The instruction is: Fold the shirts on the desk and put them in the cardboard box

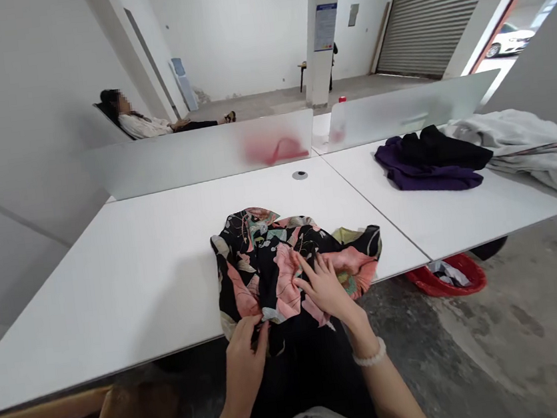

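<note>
A black floral garment (268, 250), patterned in pink, green and cream, lies crumpled at the front edge of the white table (161, 236). Part of it hangs over the edge toward my lap. At its lower left, my left hand (247, 350) pinches the fabric near the hem between thumb and fingers. My right hand (324, 288) rests on the garment's right part with the fingers spread, touching the pink cloth. A white beaded bracelet (370, 354) circles my right wrist. The garment's exact kind is hard to make out in its folds.
Purple and black folded clothes (428, 159) and a pale grey cloth pile (533, 146) lie to the right. Frosted dividers (202, 157) line the table's back. A red-lined bin (450, 276) and an open cardboard box (45, 417) stand below. Beyond, a person (148, 124) reclines.
</note>
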Action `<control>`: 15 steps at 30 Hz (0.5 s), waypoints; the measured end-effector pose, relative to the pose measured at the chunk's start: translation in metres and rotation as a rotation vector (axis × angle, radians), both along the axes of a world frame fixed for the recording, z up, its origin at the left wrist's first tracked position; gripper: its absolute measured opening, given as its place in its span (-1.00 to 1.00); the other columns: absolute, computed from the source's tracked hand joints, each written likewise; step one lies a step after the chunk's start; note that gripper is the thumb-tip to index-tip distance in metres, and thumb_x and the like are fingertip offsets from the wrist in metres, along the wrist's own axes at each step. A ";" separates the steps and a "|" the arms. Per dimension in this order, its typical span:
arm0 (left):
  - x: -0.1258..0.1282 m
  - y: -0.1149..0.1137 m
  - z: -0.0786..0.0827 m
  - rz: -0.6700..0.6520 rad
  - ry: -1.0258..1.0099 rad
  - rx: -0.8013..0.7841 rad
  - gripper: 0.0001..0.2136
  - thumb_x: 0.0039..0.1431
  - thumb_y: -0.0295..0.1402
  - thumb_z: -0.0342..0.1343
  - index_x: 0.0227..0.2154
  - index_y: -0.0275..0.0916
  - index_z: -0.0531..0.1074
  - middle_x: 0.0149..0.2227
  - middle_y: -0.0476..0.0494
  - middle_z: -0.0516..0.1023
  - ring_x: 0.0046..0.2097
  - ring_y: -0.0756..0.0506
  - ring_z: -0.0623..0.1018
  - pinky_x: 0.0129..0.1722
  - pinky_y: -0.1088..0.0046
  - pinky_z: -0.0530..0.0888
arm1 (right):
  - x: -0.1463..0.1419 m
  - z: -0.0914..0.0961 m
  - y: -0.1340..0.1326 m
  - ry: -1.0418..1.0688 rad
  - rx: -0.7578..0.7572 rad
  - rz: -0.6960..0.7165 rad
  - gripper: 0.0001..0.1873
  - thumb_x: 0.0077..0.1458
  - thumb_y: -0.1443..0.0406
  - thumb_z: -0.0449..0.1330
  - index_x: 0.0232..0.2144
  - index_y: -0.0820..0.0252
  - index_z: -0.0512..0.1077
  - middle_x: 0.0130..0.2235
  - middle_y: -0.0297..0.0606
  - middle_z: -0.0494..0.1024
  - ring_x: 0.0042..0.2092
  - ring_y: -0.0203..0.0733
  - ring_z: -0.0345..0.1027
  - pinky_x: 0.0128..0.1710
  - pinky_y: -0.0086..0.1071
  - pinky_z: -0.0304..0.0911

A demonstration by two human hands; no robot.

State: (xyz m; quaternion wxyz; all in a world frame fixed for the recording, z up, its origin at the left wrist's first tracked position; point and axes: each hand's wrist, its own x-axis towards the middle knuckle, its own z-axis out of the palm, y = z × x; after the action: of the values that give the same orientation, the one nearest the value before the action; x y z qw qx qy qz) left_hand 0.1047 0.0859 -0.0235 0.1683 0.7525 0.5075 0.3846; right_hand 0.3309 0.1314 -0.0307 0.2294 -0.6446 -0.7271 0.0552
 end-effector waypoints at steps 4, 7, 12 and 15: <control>0.005 -0.003 0.005 -0.053 -0.020 -0.145 -0.77 0.27 -0.24 -0.09 -0.29 -0.22 0.42 -0.32 -0.12 0.56 -0.26 -0.09 0.56 -0.28 0.42 0.47 | -0.013 0.015 0.036 0.295 0.075 0.073 -0.56 0.25 0.14 0.04 0.12 0.15 0.30 0.13 0.00 0.34 0.16 0.08 0.19 0.11 0.07 0.09; 0.000 0.014 0.009 0.015 -0.034 -0.112 -0.75 0.28 -0.23 -0.11 -0.24 -0.23 0.43 -0.25 -0.15 0.57 -0.19 -0.11 0.56 -0.20 0.39 0.47 | -0.006 0.030 0.070 0.500 0.197 0.006 -0.63 0.23 0.17 0.11 0.03 0.20 0.33 0.06 -0.12 0.38 0.01 -0.07 0.33 -0.02 -0.07 0.28; -0.014 0.055 0.005 0.071 0.133 0.093 -0.67 0.28 -0.25 -0.12 -0.03 -0.26 0.41 0.01 -0.26 0.50 0.10 -0.19 0.43 0.14 0.12 0.30 | 0.025 0.063 0.116 0.747 0.416 -0.105 -0.63 0.21 0.19 0.14 0.01 0.24 0.33 0.00 -0.15 0.40 -0.08 -0.14 0.37 -0.12 -0.15 0.36; -0.027 0.064 -0.009 0.098 0.274 0.082 -0.62 0.28 -0.23 -0.12 0.07 -0.27 0.35 0.10 -0.28 0.44 0.18 -0.23 0.34 0.18 0.00 0.22 | 0.074 0.081 0.120 0.980 0.626 -0.278 -0.76 0.20 0.26 0.15 -0.11 0.28 0.37 -0.12 -0.21 0.45 -0.16 -0.22 0.39 -0.17 -0.24 0.36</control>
State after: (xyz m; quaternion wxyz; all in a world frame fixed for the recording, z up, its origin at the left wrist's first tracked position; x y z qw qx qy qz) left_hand 0.0781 0.1502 -0.0326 0.0476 0.7785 0.5456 0.3067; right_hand 0.4053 0.2510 0.0503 0.7224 -0.5348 -0.4270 0.0986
